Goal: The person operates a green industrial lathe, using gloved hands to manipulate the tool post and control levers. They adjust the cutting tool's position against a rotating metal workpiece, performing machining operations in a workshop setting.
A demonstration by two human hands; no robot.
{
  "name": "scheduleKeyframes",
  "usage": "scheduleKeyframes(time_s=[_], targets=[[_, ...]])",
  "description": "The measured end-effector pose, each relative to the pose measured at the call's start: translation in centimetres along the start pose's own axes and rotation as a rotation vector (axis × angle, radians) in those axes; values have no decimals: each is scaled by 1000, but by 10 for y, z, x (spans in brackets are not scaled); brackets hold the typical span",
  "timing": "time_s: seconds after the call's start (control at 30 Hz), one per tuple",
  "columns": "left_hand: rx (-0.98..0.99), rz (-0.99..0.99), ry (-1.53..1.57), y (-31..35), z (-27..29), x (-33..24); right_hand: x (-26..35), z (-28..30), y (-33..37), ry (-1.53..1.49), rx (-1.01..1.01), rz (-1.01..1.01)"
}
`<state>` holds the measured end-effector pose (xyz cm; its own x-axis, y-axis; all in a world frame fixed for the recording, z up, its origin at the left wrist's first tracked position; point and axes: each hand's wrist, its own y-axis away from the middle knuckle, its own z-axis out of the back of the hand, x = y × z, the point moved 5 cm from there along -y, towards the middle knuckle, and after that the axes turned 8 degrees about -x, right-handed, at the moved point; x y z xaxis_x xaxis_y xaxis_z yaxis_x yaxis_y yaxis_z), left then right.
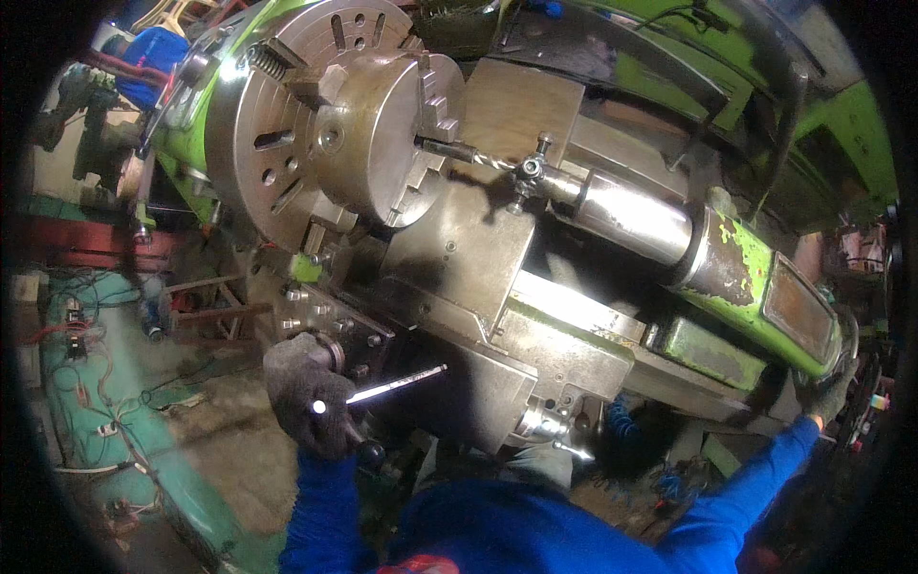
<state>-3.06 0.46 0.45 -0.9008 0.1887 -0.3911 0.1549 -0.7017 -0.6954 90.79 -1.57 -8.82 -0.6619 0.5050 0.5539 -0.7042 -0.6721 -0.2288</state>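
I see the left hand (311, 392) clenched around a bright rod (397, 384); the right hand (834, 397) is at the tailstock's (741, 263) outer end, its grip too dim to tell. Up-left from there lies the drill bit (492, 163), its long axis pointing from the tailstock toward the round workpiece (390, 143); the left hand looks nearer, off that axis.

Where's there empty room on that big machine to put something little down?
Two flat patches look mostly bare: the metal plate beyond the drill bit, right of the chuck, and the slide top on the bit's near side. It's crowded around the left hand, with bolts and a metal rod close by.
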Motion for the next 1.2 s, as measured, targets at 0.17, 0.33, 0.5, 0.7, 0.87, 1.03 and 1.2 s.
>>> scheduleKeyframes(time_s=[0.17, 0.33, 0.5, 0.7, 0.87, 1.03, 1.2], targets=[[15, -4, 92, -6, -3, -5, -11, 5, 0, -31, -9, 2], [30, 10, 80, -4, -2, -6, -42, 5, -9, -64, 5, -5], [18, 18, 127, 0, 1, -1, -69, 25, -24, -282, -16, -151], [24, -64, 170, -20, 1, -22, 134, -4, 56, -151, -32, 188], [88, -127, 182, -31, 2, -27, 122, 8, 35, 177, -132, 39], [-62, -218, 169, -11, -1, -21, 131, 7, 37, 258, -152, -10], [59, 17, 203, 6, 4, -5, 135, 7, 39, 303, -160, -47]])
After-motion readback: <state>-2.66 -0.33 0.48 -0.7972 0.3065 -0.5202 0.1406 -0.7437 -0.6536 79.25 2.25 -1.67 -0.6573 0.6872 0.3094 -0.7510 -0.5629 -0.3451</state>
